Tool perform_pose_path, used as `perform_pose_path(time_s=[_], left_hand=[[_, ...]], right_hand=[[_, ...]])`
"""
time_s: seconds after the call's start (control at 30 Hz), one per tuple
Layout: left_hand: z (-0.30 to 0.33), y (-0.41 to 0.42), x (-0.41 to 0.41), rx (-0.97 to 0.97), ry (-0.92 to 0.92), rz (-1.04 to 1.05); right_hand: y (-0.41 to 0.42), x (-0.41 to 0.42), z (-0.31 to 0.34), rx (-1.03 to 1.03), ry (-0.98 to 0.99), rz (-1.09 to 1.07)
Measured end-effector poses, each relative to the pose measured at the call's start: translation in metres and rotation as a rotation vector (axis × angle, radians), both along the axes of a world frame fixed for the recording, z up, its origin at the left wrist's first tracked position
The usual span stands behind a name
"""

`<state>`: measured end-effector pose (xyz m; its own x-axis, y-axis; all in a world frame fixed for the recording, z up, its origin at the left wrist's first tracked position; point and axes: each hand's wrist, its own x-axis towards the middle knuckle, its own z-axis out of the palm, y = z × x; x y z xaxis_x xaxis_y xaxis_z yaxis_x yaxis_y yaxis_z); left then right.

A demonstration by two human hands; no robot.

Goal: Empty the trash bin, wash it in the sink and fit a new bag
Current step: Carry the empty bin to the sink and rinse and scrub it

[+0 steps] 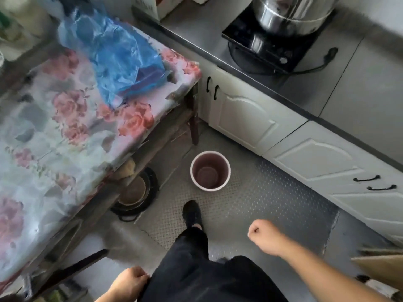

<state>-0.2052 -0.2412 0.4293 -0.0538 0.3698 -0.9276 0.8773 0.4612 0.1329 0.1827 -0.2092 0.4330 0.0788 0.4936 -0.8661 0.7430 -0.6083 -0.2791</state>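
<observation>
A small round pink trash bin [210, 171] stands upright on the floor, with no bag and nothing inside it. Crumpled blue plastic bags [115, 55] lie on the flowered table at the upper left. My right hand [265, 236] is curled into a fist over the floor, below and to the right of the bin, holding nothing. Low at the bottom edge, my left hand [128, 282] rests closed against my dark trouser leg. Both hands are well apart from the bin.
The table with a floral cloth [65, 138] fills the left side; a black pan [135, 192] sits under it. White cabinets [305, 153] and a counter with a hob [272, 46] and steel pot [290, 12] run along the right. Cardboard [381, 269] juts in at lower right. My foot [192, 212] stands near the bin.
</observation>
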Motion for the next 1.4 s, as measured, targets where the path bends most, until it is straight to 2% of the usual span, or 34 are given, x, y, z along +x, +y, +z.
perform_pose_path(time_s=[0.1,0.23,0.43,0.63,0.83,0.93,1.07,1.23,1.4], left_hand=[[-0.017,0.074,0.006,-0.008,0.023,-0.123],[-0.055,0.169,0.040,0.066,0.021,-0.075],[-0.191,0.253,0.121,0.128,-0.038,0.125],[-0.344,0.261,0.175,0.006,-0.067,0.625],[-0.443,0.249,0.201,-0.092,-0.081,1.000],[-0.466,0.250,0.204,-0.113,-0.160,1.131],[-0.475,0.250,0.204,-0.097,-0.175,1.220],[-0.469,0.256,0.212,-0.095,-0.223,1.222],[-0.446,0.259,0.225,0.030,-0.169,1.201]], right_hand=[[0.044,-0.015,-0.015,-0.020,0.014,0.010],[0.087,-0.021,-0.058,-0.047,0.039,-0.026],[0.127,-0.002,-0.195,-0.097,0.048,-0.005],[0.131,0.011,-0.331,-0.097,0.032,0.098],[0.094,0.018,-0.398,-0.128,0.079,0.196],[0.088,0.022,-0.410,-0.165,0.108,0.243],[0.094,0.028,-0.416,-0.161,0.131,0.216],[0.100,0.038,-0.409,-0.164,0.119,0.214],[0.109,0.051,-0.386,-0.167,0.063,0.220]])
